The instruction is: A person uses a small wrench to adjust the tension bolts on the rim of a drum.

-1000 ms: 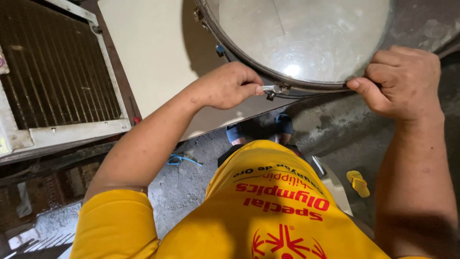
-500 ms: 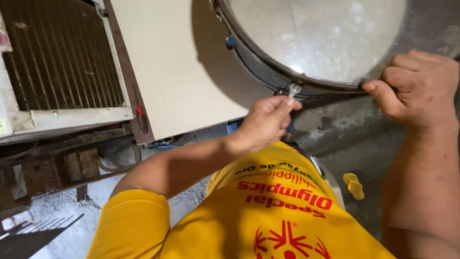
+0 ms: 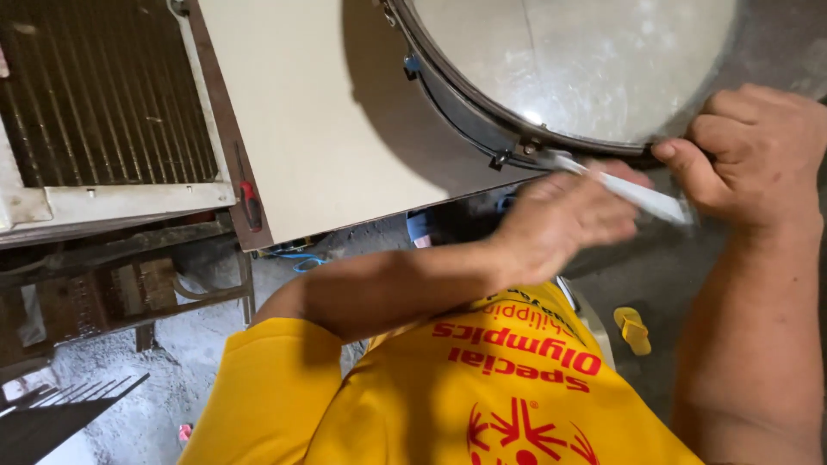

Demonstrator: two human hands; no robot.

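Observation:
A large round metal drum [image 3: 594, 60] with a dark rim band and small clamp brackets lies tilted on a pale board [image 3: 319, 129]. My right hand [image 3: 758, 155] grips the drum's near rim, thumb pressed on the edge. My left hand [image 3: 560, 215], blurred by motion, holds a thin white strip [image 3: 637, 194] that runs from the rim bracket toward my right thumb. My yellow shirt fills the bottom of the view.
A finned metal coil unit [image 3: 103, 103] in a white frame stands at the left. A red-handled tool [image 3: 250, 202] lies by the board's brown edge. A yellow sandal [image 3: 633, 330] and blue wire [image 3: 297, 258] rest on the grey concrete floor. A rusty rack [image 3: 103, 293] sits lower left.
My left hand left the rim bracket, dropped, then came back up to the right holding the white strip. My right hand stayed on the rim. The view shifted.

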